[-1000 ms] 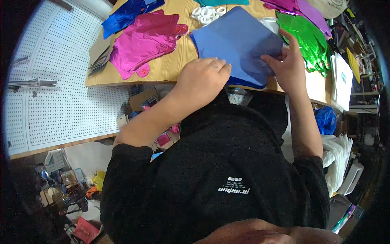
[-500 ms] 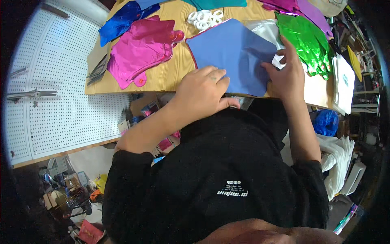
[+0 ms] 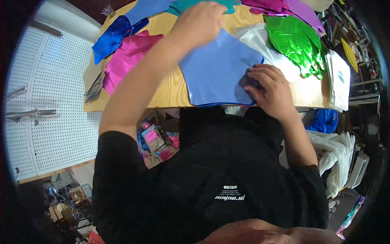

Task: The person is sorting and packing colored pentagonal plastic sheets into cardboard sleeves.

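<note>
A flat, smooth, periwinkle-blue foil balloon (image 3: 221, 69) with pointed corners lies at the table's front edge, with darker blue showing along its lower and right edges. My right hand (image 3: 271, 88) rests on its right side, fingers bent over the edge and thumb apart from them. Above its far corner is my left hand (image 3: 202, 23), fingers drawn together and slightly blurred; whatever they hold is hidden. The white rings seen there earlier are covered by this hand. Left of it, my forearm passes over flat pink foil balloons (image 3: 126, 57).
Green foil pieces (image 3: 294, 44) and clear plastic bags (image 3: 254, 38) lie to the right. Dark blue foil (image 3: 111, 38) is at the far left, teal foil (image 3: 178, 8) at the back. White packets (image 3: 338, 81) stand at the right end. A pegboard (image 3: 61, 97) flanks the left side.
My left hand has moved from the blue balloon's near left side up past its far corner. The blue balloon has shifted slightly left and nearer. My right hand has slid lower along its right side.
</note>
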The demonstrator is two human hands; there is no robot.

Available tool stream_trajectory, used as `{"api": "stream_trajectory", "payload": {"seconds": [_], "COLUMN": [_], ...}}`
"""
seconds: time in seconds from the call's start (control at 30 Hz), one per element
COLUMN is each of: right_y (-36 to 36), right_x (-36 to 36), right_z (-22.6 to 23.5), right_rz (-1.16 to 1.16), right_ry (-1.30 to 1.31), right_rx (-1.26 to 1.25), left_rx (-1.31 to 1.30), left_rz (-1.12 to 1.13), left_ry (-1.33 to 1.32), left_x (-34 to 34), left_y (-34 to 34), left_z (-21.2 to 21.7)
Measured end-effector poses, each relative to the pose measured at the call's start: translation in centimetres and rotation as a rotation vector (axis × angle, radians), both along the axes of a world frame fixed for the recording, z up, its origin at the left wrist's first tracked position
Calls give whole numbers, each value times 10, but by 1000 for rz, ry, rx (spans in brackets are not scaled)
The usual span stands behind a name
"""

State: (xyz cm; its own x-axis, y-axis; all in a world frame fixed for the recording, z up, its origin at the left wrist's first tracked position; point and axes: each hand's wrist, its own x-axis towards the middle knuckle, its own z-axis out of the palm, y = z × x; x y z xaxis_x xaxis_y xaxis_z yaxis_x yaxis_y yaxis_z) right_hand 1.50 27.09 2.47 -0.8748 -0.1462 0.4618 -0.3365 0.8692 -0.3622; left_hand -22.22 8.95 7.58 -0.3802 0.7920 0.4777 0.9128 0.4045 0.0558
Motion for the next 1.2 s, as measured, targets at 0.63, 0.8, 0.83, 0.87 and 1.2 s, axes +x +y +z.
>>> {"api": "stream_trajectory", "payload": {"seconds": [0.63,0.8,0.83,0.87,1.2], "right_y": [8,18,21,22,53], "right_x": [-3,-18,-23,-31,-165], "right_z": [7,31,36,42,30], "right_rz": [56,79,50,31,-89], "right_ry": [33,47,44,45,22], "right_rx": [-80,-80,-41,-3,141], "left_rx": [-382,-266,-267,-297,6], "left_rz": [-48,-129,-129,-99,122], "left_ry": [79,83,82,45,-286], "left_x": [-109,-101,-106,-120,-121], "left_y": [55,50,51,49,56], "left_z": [-36,-27,-28,-32,-24]}}
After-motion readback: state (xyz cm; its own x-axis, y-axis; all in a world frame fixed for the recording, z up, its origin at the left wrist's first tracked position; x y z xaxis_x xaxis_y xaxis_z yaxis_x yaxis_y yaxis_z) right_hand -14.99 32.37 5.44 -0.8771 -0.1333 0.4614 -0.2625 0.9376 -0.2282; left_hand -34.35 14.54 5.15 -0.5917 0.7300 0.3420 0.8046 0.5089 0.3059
